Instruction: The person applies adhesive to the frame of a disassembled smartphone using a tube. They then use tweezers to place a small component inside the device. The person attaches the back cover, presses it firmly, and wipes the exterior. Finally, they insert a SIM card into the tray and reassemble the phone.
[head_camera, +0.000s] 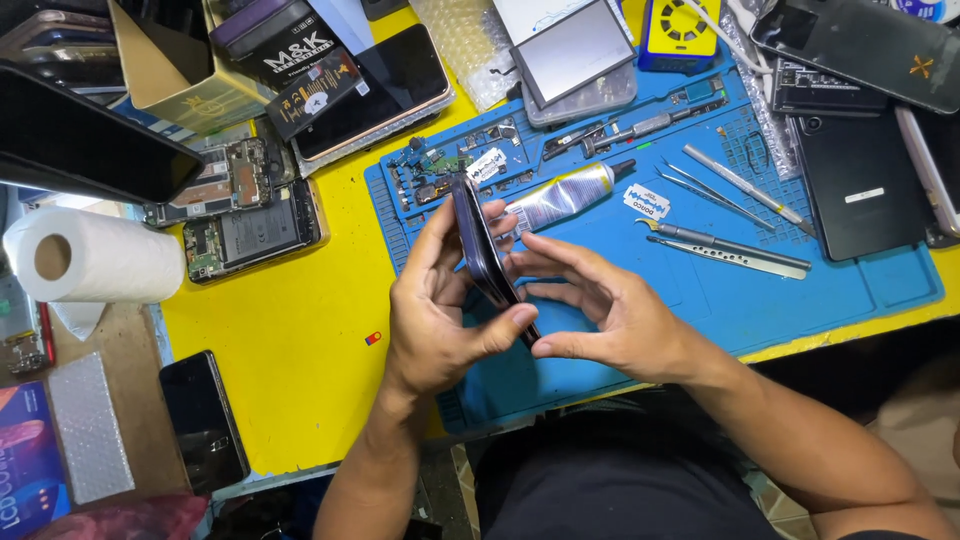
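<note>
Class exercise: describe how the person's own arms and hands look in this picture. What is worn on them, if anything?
Both arms are bare as far as the picture shows; no sleeves, gloves, watch or bracelet appear. The left hand and right hand show no rings on the visible fingers, and the nails are short and unpainted. Dark clothing shows at the bottom edge, below the forearms.

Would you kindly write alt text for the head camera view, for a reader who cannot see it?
Two bare hands, left hand and right hand, press a dark smartphone held on edge between them above a blue work mat on a yellow table. A silver glue tube, tweezers and opened phones lie around, with a paper roll at left.
</note>
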